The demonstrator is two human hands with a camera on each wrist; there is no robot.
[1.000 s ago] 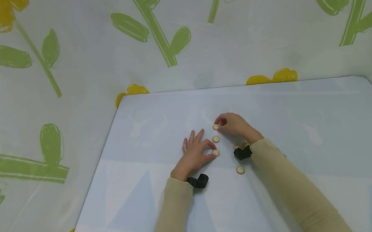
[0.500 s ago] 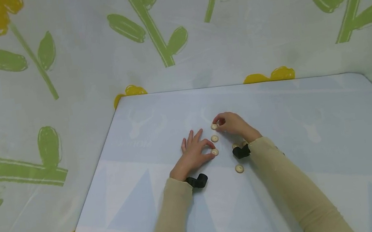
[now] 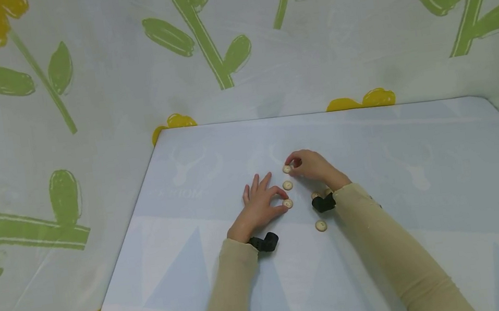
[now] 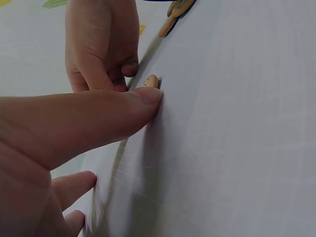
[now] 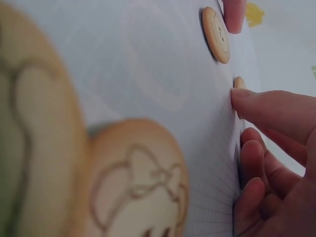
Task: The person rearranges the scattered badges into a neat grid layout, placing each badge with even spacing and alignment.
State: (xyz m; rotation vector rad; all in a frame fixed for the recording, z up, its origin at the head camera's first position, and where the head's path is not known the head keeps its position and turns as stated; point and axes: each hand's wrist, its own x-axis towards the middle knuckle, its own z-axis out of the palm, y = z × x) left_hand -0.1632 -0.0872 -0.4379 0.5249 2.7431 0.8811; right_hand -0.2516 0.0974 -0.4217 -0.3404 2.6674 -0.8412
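Middle disc (image 3: pixel 287 185): lay between the far disc (image 3: pixel 286 169) and the left disc (image 3: pixel 287 204).
Near disc (image 3: pixel 321 226): lay nearer, right of all three.

1 disc (image 4: pixel 153 80) peeks past the left grip (image 4: pixel 64 131).

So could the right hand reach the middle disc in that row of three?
Probably yes: nothing covers the middle disc, close by the right hand, though that hand pinches the far disc.

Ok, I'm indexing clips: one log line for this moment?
left hand: pinches first disc; right hand: pinches second disc; third disc: between those; fourth disc: untouched
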